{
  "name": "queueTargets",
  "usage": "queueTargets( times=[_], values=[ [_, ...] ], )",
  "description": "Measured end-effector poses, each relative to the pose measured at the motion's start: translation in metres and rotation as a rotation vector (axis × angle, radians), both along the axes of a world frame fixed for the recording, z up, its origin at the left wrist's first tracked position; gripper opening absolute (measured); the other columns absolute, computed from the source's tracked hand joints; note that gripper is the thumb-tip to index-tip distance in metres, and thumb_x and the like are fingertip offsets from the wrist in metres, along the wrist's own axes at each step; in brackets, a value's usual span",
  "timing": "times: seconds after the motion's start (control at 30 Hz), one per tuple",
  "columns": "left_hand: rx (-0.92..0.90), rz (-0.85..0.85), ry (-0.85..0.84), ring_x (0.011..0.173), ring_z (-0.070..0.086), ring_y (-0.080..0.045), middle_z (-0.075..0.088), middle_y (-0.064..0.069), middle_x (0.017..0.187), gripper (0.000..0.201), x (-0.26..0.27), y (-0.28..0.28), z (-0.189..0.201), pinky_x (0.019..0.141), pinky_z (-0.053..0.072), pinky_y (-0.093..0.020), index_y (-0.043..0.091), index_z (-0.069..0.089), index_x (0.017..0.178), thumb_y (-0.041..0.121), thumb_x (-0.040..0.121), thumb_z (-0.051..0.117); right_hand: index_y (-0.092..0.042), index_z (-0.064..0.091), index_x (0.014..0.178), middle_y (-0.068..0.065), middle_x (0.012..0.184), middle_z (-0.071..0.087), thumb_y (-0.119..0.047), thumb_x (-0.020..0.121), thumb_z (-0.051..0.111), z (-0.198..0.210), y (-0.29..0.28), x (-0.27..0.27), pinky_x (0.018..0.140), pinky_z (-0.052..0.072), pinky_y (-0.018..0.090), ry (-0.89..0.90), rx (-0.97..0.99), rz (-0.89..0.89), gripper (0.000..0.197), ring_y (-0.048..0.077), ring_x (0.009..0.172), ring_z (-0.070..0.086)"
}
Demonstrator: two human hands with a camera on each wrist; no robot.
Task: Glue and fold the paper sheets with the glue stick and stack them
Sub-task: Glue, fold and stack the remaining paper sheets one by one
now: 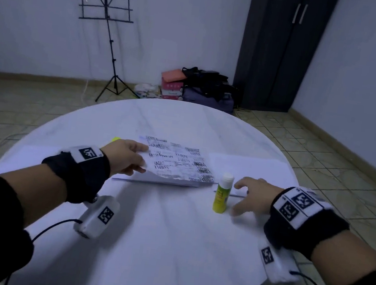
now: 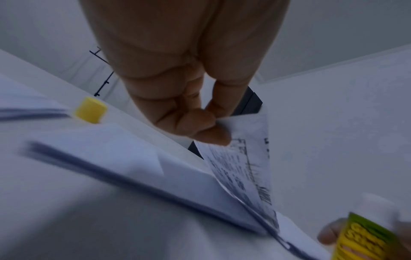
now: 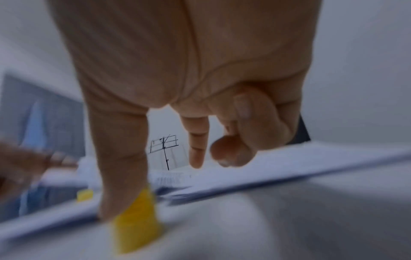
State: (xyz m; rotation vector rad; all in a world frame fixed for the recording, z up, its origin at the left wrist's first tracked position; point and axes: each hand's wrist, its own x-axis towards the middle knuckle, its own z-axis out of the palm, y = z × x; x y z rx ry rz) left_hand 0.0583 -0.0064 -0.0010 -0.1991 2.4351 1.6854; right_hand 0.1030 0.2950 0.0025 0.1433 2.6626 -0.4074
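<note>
A printed paper sheet (image 1: 177, 162) lies mid-table, its near-left part lifted and curled over a white sheet (image 1: 152, 180). My left hand (image 1: 145, 158) pinches its left edge between thumb and fingers; the left wrist view shows the pinch (image 2: 213, 126) on the raised sheet (image 2: 242, 168). The yellow-green glue stick (image 1: 222, 193) stands upright with its white top bare. My right hand (image 1: 236, 198) hovers just right of it, fingers spread, holding nothing. In the right wrist view the thumb overlaps the glue stick (image 3: 138, 221). Its yellow cap (image 1: 116, 139) (image 2: 91, 110) lies behind my left hand.
The round white table (image 1: 167, 248) holds more white sheets at the right (image 1: 251, 168) and left (image 1: 43, 153). Beyond it stand a music stand (image 1: 104, 41), a dark wardrobe (image 1: 282, 49) and bags with boxes (image 1: 197, 88) on the tiled floor.
</note>
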Motion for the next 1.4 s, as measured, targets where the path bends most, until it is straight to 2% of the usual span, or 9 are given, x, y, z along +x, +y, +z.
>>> queueTargets(
  times=[0.13,0.33,0.53,0.63,0.73,0.87,1.0,1.1,1.4],
  values=[
    [-0.098,0.026,-0.036,0.043,0.053,-0.013,0.061,0.0,0.054,0.039,0.037,-0.04,-0.01,0.047,0.037,-0.021,0.009,0.059,0.117,-0.009,0.083,0.06,-0.031,0.054,0.105,-0.011,0.081,0.051,-0.034,0.074,0.077,-0.002,-0.019,0.005,0.064,0.037,0.023,0.029,-0.241,0.021,0.038,0.009,0.07,0.05],
    [-0.348,-0.169,-0.088,0.05,0.055,-0.007,0.06,-0.001,0.098,0.048,0.076,-0.053,-0.021,0.044,0.045,-0.018,0.012,0.055,0.129,-0.005,0.085,0.06,-0.017,0.061,0.113,0.003,0.113,0.062,-0.03,0.081,0.069,-0.003,-0.039,0.015,0.091,0.043,0.032,0.139,-0.205,-0.023,0.035,0.021,0.103,0.057],
    [-0.619,-0.37,-0.089,0.046,0.054,-0.003,0.056,0.001,0.118,0.051,0.084,-0.055,-0.02,0.056,0.047,-0.015,0.022,0.053,0.133,0.008,0.085,0.064,-0.006,0.035,0.125,0.012,0.103,0.054,-0.025,0.095,0.047,0.008,-0.071,0.026,0.073,0.036,0.032,0.207,-0.262,0.006,0.038,0.026,0.089,0.053],
    [-0.735,-0.416,-0.123,0.077,0.06,-0.013,0.052,-0.001,0.123,0.056,0.087,-0.059,-0.02,0.074,0.051,-0.021,0.027,0.05,0.137,0.019,0.084,0.069,-0.009,0.022,0.124,0.009,0.091,0.047,-0.025,0.095,0.044,0.012,-0.089,0.022,0.063,0.038,0.03,0.225,-0.383,-0.027,0.04,0.023,0.075,0.05],
    [-1.05,-0.466,-0.07,0.129,0.042,-0.023,0.019,-0.003,0.15,0.075,0.092,-0.063,-0.025,0.107,0.037,-0.032,0.038,0.034,0.143,0.047,0.078,0.07,-0.018,0.021,0.115,0.003,0.084,0.045,-0.022,0.094,0.048,0.018,-0.11,0.02,0.052,0.036,0.025,0.258,-0.385,0.013,0.035,0.016,0.061,0.048],
    [-1.27,-0.647,0.001,0.141,0.018,-0.027,0.006,0.007,0.158,0.078,0.101,-0.062,-0.024,0.112,0.028,-0.042,0.049,0.024,0.144,0.068,0.076,0.059,-0.017,0.046,0.107,0.001,0.082,0.053,-0.021,0.086,0.06,0.027,-0.138,0.018,0.052,0.039,0.025,0.352,-0.496,0.055,0.026,0.016,0.059,0.05],
    [-1.263,-0.743,0.01,0.137,0.023,-0.025,0.019,0.014,0.155,0.078,0.104,-0.061,-0.027,0.112,0.028,-0.043,0.046,0.022,0.146,0.063,0.079,0.058,-0.008,0.064,0.085,0.003,0.07,0.055,-0.023,0.077,0.07,0.03,-0.168,0.016,0.056,0.039,0.026,0.366,-0.526,0.116,0.018,0.018,0.06,0.049],
    [-1.236,-0.761,0.02,0.137,0.023,-0.025,0.017,0.015,0.156,0.076,0.105,-0.06,-0.027,0.112,0.028,-0.043,0.047,0.022,0.145,0.061,0.081,0.059,-0.01,0.052,0.07,0.004,0.068,0.05,-0.033,0.081,0.062,0.022,-0.193,0.01,0.058,0.037,0.028,0.368,-0.373,0.167,0.027,0.02,0.065,0.048],
    [-1.208,-0.756,0.056,0.136,0.024,-0.021,0.019,0.016,0.155,0.076,0.103,-0.058,-0.027,0.111,0.028,-0.04,0.049,0.027,0.143,0.06,0.078,0.063,-0.015,0.044,0.088,0.0,0.085,0.047,-0.039,0.087,0.054,0.008,-0.208,-0.001,0.059,0.035,0.028,0.351,-0.093,0.235,0.027,0.019,0.078,0.048]
  ],
)
